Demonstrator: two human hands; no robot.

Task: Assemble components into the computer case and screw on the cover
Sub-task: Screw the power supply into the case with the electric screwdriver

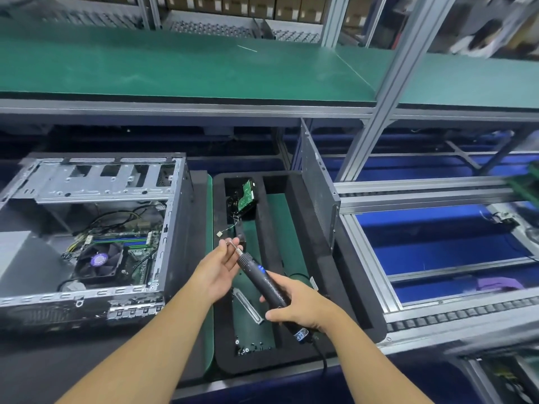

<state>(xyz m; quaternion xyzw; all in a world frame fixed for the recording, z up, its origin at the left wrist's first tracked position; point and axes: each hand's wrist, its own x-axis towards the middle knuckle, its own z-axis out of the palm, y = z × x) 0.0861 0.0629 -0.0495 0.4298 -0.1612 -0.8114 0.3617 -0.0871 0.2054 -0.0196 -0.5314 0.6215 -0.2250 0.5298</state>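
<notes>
An open computer case [172,228] lies on its side at the left, with a motherboard and a black fan [99,262] showing inside. My right hand [303,306] grips a black electric screwdriver [256,272] over a black foam tray [326,263]. My left hand [217,268] is at the tool's tip, its fingertips pinching the bit [233,245]. Whether a screw sits there I cannot tell. A green hard drive [247,195] stands in a slot at the tray's far end. Several small screws [248,346] lie in the tray's near corner.
A grey metal side panel [316,182] stands upright along the tray's right side. A metal bracket [248,306] lies in the tray under my hands. A roller conveyor frame [431,310] with blue below runs at the right. A green shelf [175,68] spans overhead behind.
</notes>
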